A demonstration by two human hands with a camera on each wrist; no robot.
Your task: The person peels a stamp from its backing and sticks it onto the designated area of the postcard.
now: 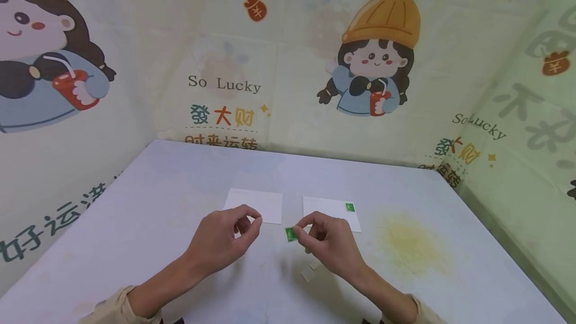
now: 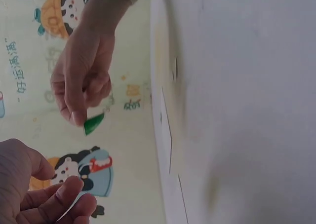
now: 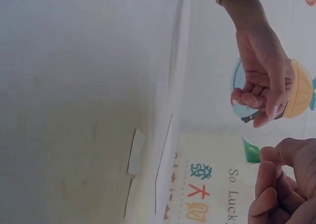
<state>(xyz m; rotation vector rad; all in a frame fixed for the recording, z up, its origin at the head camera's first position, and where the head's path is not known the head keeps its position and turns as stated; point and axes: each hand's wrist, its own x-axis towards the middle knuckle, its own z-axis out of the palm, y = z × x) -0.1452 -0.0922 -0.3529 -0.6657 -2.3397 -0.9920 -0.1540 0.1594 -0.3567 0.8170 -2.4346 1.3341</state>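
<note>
Between thumb and forefinger, my right hand [image 1: 335, 244] pinches a small green stamp [image 1: 290, 234] by its edge, held up above the table. In the left wrist view the stamp [image 2: 93, 124] hangs from those fingertips. My left hand [image 1: 220, 239] hovers to the left of it with loosely bent fingers and nothing in them. Behind the left hand lies a white envelope [image 1: 261, 206], partly covered by it. A second white envelope [image 1: 326, 207] lies behind the right hand and bears another green stamp [image 1: 350, 207] at its upper right corner.
Two small white paper scraps [image 1: 308, 275] lie on the white table [image 1: 157, 224] beneath the right forearm. A yellowish stain [image 1: 409, 244] marks the tabletop at the right. Printed cloth walls [image 1: 292, 89] with cartoon figures stand around the back and sides.
</note>
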